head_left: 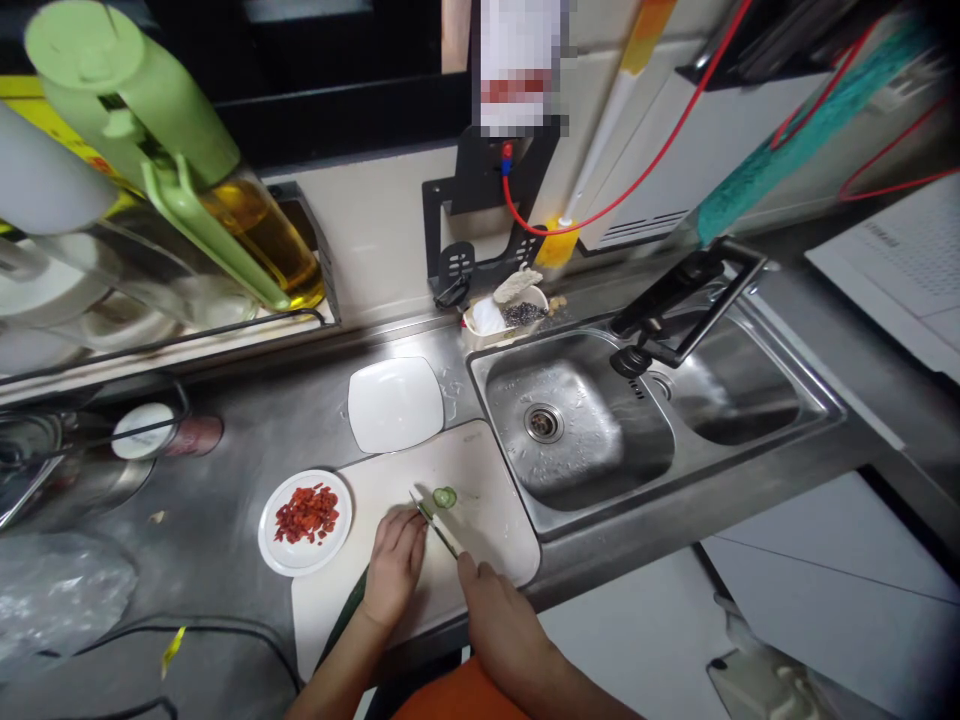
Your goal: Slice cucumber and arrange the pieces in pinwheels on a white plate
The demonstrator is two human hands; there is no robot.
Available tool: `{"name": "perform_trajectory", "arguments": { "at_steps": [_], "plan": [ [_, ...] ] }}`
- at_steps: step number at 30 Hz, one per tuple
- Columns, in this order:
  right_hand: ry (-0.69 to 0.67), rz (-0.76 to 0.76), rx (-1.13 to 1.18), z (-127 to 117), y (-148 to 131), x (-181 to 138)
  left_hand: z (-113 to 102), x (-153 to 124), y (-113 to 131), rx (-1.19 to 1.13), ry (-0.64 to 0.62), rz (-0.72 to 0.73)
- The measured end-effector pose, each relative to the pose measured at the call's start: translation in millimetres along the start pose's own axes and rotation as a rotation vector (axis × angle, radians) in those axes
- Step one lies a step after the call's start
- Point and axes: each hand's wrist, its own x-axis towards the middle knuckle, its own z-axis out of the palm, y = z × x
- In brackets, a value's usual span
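My left hand [395,562] is closed over a long green cucumber [346,617], whose dark end sticks out behind the wrist. In my right hand [495,607] is a knife [441,534], its handle hidden by the fingers. The blade points away to the upper left, close against my left fingertips at the cucumber's cut end. A few cucumber slices [445,497] lie just beyond the blade on the white cutting board [491,480]. Left of the board's middle, a round white plate [268,535] with chopped red pieces [306,513] overlaps its edge.
A white square dish [395,405] sits behind the board. To the right is a double steel sink [585,440] with a black faucet [675,310]. A sponge holder [506,315] stands behind it. On the left are a plastic bag [64,590] and a green-topped oil bottle [180,150].
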Motion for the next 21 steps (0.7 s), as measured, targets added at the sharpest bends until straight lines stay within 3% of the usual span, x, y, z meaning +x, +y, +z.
{"name": "perform_trajectory", "arguments": {
  "at_steps": [7,21],
  "plan": [
    [0.076,-0.020,-0.029,4,-1,9,-1,0,0,-0.008,-0.014,-0.008],
    [0.058,-0.010,0.068,9,-9,44,-2,1,2,-0.019,-0.015,-0.021]
  ]
}}
